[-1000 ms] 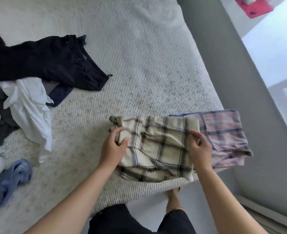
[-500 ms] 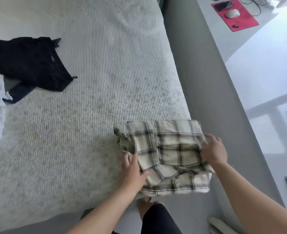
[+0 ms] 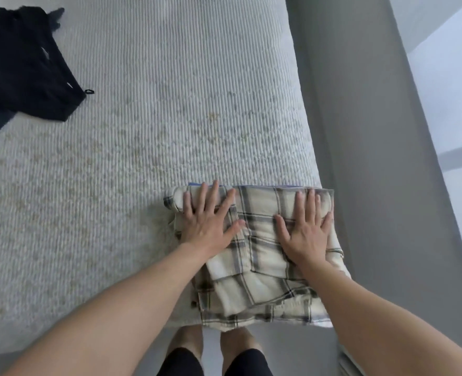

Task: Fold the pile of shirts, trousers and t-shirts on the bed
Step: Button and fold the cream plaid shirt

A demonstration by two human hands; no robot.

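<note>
A folded cream plaid shirt (image 3: 262, 267) lies at the near right corner of the bed (image 3: 156, 118), its front edge hanging slightly over the mattress. A thin blue edge of another garment (image 3: 197, 183) peeks out beneath it at the far side. My left hand (image 3: 210, 221) lies flat with spread fingers on the shirt's left part. My right hand (image 3: 307, 229) presses flat on its right part. Black trousers (image 3: 20, 63) lie crumpled at the far left of the bed.
The bed's right edge drops to a grey floor strip (image 3: 373, 158), with a bright white surface (image 3: 455, 90) beyond it. My bare feet (image 3: 216, 340) stand at the bed's near edge.
Both hands went from gripping the plaid shirt's sides to lying flat on top of it. The shirt now covers the pink plaid garment seen one second ago. The view shifted right.
</note>
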